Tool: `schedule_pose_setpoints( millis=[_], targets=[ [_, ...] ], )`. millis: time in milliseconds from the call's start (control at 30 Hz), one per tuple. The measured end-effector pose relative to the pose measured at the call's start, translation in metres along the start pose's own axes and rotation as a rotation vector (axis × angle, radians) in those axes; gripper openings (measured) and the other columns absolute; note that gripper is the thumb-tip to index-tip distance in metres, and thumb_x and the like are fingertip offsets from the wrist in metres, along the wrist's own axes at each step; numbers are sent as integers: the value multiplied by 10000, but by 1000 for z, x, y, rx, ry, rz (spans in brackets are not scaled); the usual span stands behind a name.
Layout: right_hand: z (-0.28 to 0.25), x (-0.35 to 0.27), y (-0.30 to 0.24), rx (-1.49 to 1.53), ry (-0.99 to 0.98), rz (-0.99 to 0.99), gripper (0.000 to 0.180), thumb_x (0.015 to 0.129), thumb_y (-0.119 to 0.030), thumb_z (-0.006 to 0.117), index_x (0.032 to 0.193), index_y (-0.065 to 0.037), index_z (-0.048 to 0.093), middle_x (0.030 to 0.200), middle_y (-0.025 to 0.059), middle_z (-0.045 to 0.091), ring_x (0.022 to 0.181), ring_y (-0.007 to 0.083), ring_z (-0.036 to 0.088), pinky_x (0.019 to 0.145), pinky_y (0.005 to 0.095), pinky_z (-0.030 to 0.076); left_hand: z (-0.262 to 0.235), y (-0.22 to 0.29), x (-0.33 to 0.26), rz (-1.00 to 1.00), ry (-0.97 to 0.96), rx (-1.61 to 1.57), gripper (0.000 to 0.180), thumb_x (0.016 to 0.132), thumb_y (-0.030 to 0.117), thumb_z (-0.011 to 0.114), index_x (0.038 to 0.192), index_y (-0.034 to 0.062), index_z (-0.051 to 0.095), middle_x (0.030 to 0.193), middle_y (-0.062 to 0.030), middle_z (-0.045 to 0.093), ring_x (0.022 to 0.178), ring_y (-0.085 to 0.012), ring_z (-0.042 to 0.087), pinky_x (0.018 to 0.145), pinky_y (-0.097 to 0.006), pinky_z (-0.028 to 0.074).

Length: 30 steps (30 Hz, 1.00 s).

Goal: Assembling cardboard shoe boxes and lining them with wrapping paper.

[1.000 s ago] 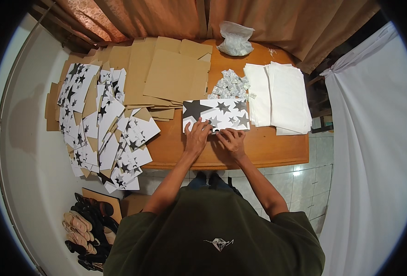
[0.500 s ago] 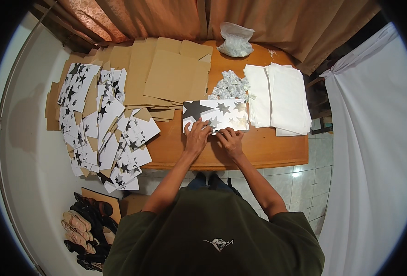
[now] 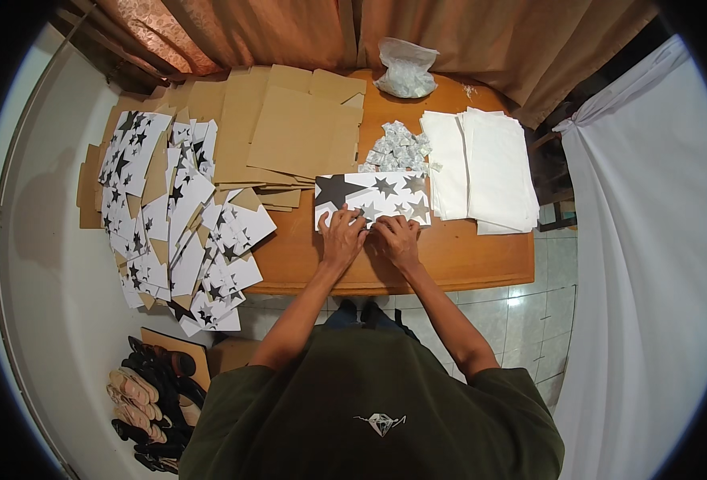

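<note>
A white cardboard box with black and grey stars lies shut near the table's front edge. My left hand grips its near edge, fingers bent over the top and the thumb at the left corner. Close beside it, my right hand holds the same edge farther right with curled fingers. The fingers hide part of the box's near side. Just behind the box is a heap of small silvery-white packets.
Flat brown cardboard pieces are stacked at the back left. Star-printed cardboard blanks pile up at far left, overhanging the front edge. White paper sheets lie right, a clear plastic bag behind. Shoes sit low at left.
The fingers of my right hand have shifted slightly along the box's near edge. Its lid looks flatter, with less glare. The whole view has moved a little.
</note>
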State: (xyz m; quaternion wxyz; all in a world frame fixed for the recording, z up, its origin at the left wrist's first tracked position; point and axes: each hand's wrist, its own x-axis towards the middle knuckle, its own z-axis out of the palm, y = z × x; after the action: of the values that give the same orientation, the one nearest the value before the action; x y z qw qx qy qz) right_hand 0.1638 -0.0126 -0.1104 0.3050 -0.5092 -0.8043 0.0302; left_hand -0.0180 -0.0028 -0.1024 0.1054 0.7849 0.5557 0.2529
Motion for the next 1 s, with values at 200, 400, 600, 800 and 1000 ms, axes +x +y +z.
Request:
schedule_pose_setpoints(
  millis=[200,400,600,800,1000],
  targets=[
    [1,-3,3,-91,-28,-63,356,770,-85,694,1122,-123,659,1128,-5,655,1023,202,582,833,441,363,1,0,-1,38,15,24,199,822,204,791,986,134,704,1225,-59,665,1292,-300,541,1073,-573,267],
    [-5,-3,-1,-55,3,-42,351,808,-138,742,1151,-110,669,1166,13,661,1056,205,589,910,449,378,5,-5,-11,63,47,-15,186,864,197,763,1015,110,698,1294,-76,649,1364,-302,499,1128,-579,230],
    [-2,-5,9,-59,87,3,273,836,-223,771,1079,-113,713,1180,-4,673,1070,217,589,943,451,387,12,-18,-16,71,-33,-36,259,884,149,740,1120,65,672,1396,-99,605,1438,-319,431,1189,-599,207],
    [-5,-10,7,-90,52,-1,344,830,-259,786,1140,-135,701,1224,-7,664,1133,215,581,988,472,352,1,-19,-16,79,-81,-67,317,878,132,743,1179,75,663,1420,-110,585,1436,-325,426,1189,-630,216],
    [-15,-16,12,-115,89,57,419,809,-304,812,1178,-148,685,1328,38,602,1255,256,522,1033,480,321,-17,-20,-18,35,3,-48,399,860,223,774,1222,96,662,1407,-108,573,1429,-296,428,1177,-653,197]
  ],
)
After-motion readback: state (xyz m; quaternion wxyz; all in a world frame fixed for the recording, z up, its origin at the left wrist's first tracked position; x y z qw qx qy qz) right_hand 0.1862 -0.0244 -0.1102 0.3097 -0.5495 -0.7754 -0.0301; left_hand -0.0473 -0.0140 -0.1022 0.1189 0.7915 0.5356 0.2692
